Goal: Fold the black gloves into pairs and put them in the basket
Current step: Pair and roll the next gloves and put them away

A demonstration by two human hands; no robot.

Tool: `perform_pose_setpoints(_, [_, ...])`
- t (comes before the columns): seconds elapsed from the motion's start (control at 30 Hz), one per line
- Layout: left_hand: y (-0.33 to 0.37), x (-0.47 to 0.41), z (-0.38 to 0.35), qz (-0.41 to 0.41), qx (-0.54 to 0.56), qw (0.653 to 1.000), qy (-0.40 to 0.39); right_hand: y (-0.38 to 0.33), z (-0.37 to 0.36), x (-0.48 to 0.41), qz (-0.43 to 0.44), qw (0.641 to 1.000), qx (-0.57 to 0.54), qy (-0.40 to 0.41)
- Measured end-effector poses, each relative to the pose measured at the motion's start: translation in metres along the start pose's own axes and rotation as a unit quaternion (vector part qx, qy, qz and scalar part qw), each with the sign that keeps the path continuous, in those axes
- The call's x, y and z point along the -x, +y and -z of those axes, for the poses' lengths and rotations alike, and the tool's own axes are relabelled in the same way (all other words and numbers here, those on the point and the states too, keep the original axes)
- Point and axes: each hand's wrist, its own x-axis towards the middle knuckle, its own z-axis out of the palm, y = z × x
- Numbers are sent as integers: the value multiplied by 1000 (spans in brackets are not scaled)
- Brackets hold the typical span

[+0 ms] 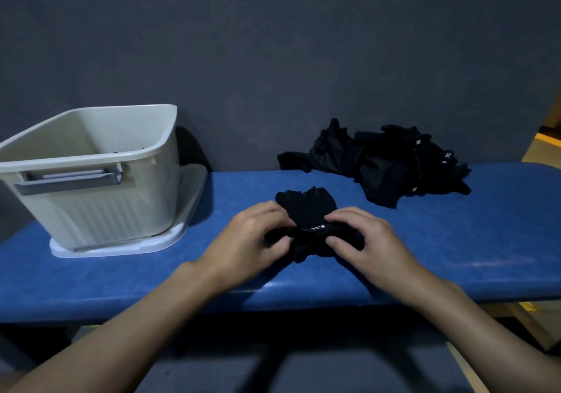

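The left hand and right hand are pinching one black glove bundle with curled fingers. The glove pile is blurring together, uncountable, and one basket is hiding its contents.

We face a plain dark grey wall in dim light. Against it stands a blue padded bench on pale wooden legs. At the far right edge we see a brighter yellowish patch.
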Motion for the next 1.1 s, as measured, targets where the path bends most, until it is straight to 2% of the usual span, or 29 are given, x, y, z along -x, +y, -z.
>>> perform_pose_setpoints(0.2, [4, 3, 2, 34, 4, 999, -28, 7, 0, 0, 3, 999, 11, -32])
perform_pose_setpoints(0.37, [3, -1, -4, 66, -8, 998, 4, 8, 0, 0, 5, 997, 40, -66])
perform_pose_setpoints(0.43, [1, -4, -6, 97, -38, 994, -23, 7, 1, 0, 7, 996, 47, -78])
perform_pose_setpoints(0.53, [-1, -5, -6, 144, -68, 982, -105, 10, 0, 0, 11, 996, 52, -74])
perform_pose_setpoints(0.7, [0, -3, -7, 159, -95, 965, -186, 13, 0, -1, 29, 995, 68, -64])
perform_pose_setpoints(1.1, [-3, -4, -7, 166, -131, 952, -222, 15, 4, -4, 51, 990, 103, -81])
